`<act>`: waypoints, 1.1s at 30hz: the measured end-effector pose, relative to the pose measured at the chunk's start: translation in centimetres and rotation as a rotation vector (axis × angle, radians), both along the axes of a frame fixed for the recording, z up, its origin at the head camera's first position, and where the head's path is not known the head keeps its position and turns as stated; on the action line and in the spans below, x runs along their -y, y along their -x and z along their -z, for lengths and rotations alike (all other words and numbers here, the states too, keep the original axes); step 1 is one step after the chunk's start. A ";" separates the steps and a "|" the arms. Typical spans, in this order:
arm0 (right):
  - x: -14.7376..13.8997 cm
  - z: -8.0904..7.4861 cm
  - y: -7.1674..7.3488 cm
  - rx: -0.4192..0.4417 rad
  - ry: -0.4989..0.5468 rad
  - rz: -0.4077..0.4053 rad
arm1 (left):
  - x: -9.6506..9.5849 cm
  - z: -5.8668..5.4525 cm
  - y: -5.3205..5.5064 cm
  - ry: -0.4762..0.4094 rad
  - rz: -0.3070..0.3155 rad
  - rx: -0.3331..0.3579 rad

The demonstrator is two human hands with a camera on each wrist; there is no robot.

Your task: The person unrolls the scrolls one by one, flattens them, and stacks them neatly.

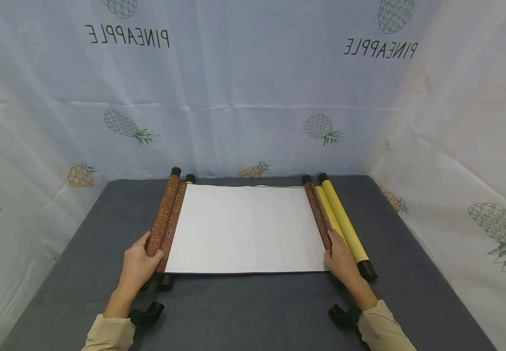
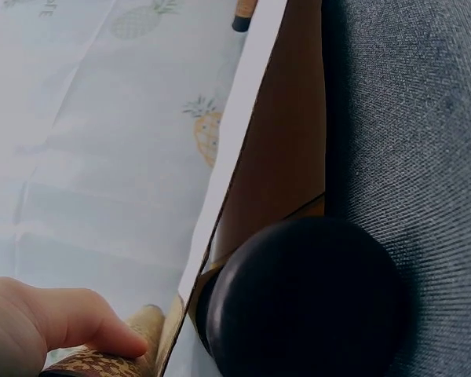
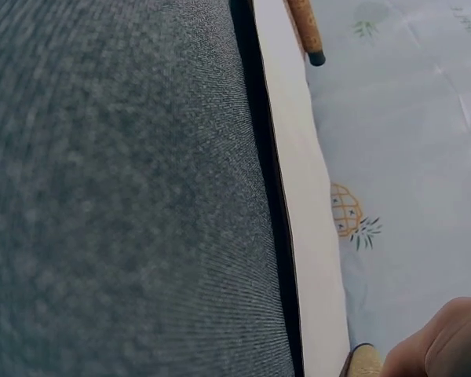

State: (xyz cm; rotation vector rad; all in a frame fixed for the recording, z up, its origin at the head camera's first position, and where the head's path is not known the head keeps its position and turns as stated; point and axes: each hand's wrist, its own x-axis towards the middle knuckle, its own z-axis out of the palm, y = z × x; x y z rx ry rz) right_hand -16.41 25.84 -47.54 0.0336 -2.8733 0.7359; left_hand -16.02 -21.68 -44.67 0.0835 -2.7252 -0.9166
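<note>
A scroll with a white sheet [image 1: 248,229] lies partly unrolled, its brown patterned rolls at either side. My left hand [image 1: 138,261] grips the left roll [image 1: 164,214] near its lower end, thumb on the near side. On the other side my right hand [image 1: 340,258] holds the slimmer right roll [image 1: 316,209] by its lower part. Partly beneath lies a second scroll, with a yellow roll [image 1: 347,222] and black end caps showing at the right. In the left wrist view a large black end cap [image 2: 306,298] sits under the sheet's edge, and my left thumb [image 2: 78,322] presses patterned material.
The scrolls lie on a dark grey cloth-covered table [image 1: 248,312]. White curtains [image 1: 244,136] with pineapple prints hang behind it and along both sides. Black devices [image 1: 147,314] are worn at both wrists, by the beige sleeves.
</note>
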 end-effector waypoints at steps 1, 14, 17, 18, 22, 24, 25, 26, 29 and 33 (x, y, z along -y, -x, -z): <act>0.0 0.0 0.0 -0.005 0.001 0.000 | 0.0 0.0 0.0 -0.002 0.000 -0.003; -0.1 0.0 0.0 -0.040 -0.053 0.000 | 0.2 0.0 0.1 -0.003 -0.001 0.005; -0.2 -0.1 -0.1 -0.036 -0.057 -0.001 | 0.3 0.0 0.1 -0.004 0.000 0.015; -0.2 -0.1 -0.1 -0.035 -0.054 -0.002 | 0.3 0.0 0.1 -0.004 -0.001 0.018; -0.5 -0.1 -0.3 -0.024 -0.031 -0.005 | 0.3 -0.1 0.1 -0.003 -0.002 0.015; -0.7 -0.1 -0.3 -0.011 -0.024 -0.004 | 0.3 -0.1 0.1 -0.003 -0.003 0.012; -0.7 -0.1 -0.3 -0.001 -0.020 -0.001 | 0.3 -0.1 0.1 -0.004 -0.002 0.012; -0.8 -0.1 -0.3 0.008 -0.015 0.000 | 0.3 -0.1 0.2 -0.004 -0.003 0.013; -1.0 -0.2 -0.2 0.024 -0.014 0.006 | 0.3 0.0 0.2 -0.003 -0.004 0.013; -1.2 -0.4 -0.3 0.009 -0.024 0.018 | 0.3 0.2 0.2 -0.001 -0.008 0.004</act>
